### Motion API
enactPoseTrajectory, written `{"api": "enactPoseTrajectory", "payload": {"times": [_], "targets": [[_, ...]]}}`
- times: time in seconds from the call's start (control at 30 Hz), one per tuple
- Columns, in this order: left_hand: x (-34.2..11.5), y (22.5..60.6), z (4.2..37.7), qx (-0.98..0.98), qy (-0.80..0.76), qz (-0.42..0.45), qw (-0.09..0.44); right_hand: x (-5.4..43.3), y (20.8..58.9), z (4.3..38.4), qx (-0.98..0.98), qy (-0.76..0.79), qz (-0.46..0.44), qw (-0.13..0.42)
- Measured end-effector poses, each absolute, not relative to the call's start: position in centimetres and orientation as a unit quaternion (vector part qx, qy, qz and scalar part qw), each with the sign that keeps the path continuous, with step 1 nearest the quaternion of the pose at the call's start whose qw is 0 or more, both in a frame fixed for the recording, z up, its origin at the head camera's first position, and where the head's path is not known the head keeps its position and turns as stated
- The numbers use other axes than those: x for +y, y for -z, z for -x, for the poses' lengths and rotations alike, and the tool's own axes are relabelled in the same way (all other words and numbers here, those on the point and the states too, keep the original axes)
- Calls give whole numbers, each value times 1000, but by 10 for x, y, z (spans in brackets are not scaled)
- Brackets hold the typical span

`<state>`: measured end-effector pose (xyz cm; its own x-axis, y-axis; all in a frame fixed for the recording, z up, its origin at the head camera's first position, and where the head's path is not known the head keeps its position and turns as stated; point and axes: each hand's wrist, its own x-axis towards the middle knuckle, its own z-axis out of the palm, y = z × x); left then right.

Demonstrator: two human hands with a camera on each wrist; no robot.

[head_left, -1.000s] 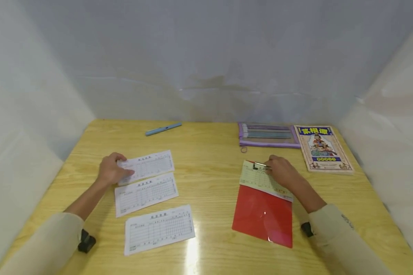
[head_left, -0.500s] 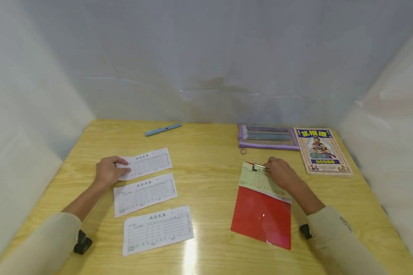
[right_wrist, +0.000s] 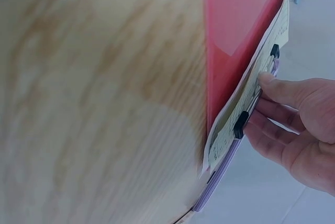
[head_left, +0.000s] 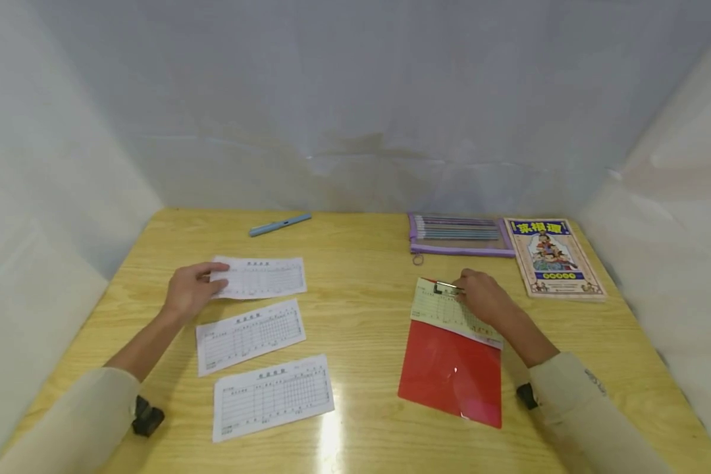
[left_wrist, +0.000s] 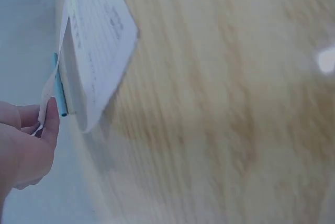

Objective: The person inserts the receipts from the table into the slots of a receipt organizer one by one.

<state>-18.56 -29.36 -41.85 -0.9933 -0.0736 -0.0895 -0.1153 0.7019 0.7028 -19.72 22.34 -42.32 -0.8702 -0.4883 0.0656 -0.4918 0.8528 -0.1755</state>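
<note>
My left hand (head_left: 191,291) pinches the left end of a white printed form slip (head_left: 266,278), thumb on one face and fingers on the other. In the left wrist view that slip (left_wrist: 48,88) is raised off the table at the held end. Below it lie a second form slip (head_left: 251,336) and a third (head_left: 274,397). At the right, my right hand (head_left: 484,297) holds the metal clip (head_left: 447,288) at the top of a red clipboard (head_left: 450,375). Under the clip is a yellow form slip (head_left: 441,311). In the right wrist view, the thumb presses on the clip between its black ends.
A blue pen (head_left: 280,225) lies at the back left of the wooden table (head_left: 355,329). A purple-edged clear pencil case (head_left: 461,251) with several pencils sits at the back right, beside a book (head_left: 553,259). Pale sheeting (head_left: 355,99) walls in the back and sides.
The left hand has picked up the top slip by its left end. The slip has turned from slanted to nearly level and shifted slightly right. The right hand stays at the clip.
</note>
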Motion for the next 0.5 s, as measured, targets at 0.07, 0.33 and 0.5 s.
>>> {"api": "enactPoseTrajectory", "payload": {"times": [0.07, 0.33, 0.5], "targets": [[-289, 415, 187, 916, -397, 48, 26, 223, 423, 197, -963, -96, -253, 9], [-264, 400, 195, 897, -438, 39, 33, 223, 423, 197, -963, -98, -252, 11], [-245, 398, 197, 883, -465, 36, 49, 223, 424, 197, -963, -94, -253, 15]]}}
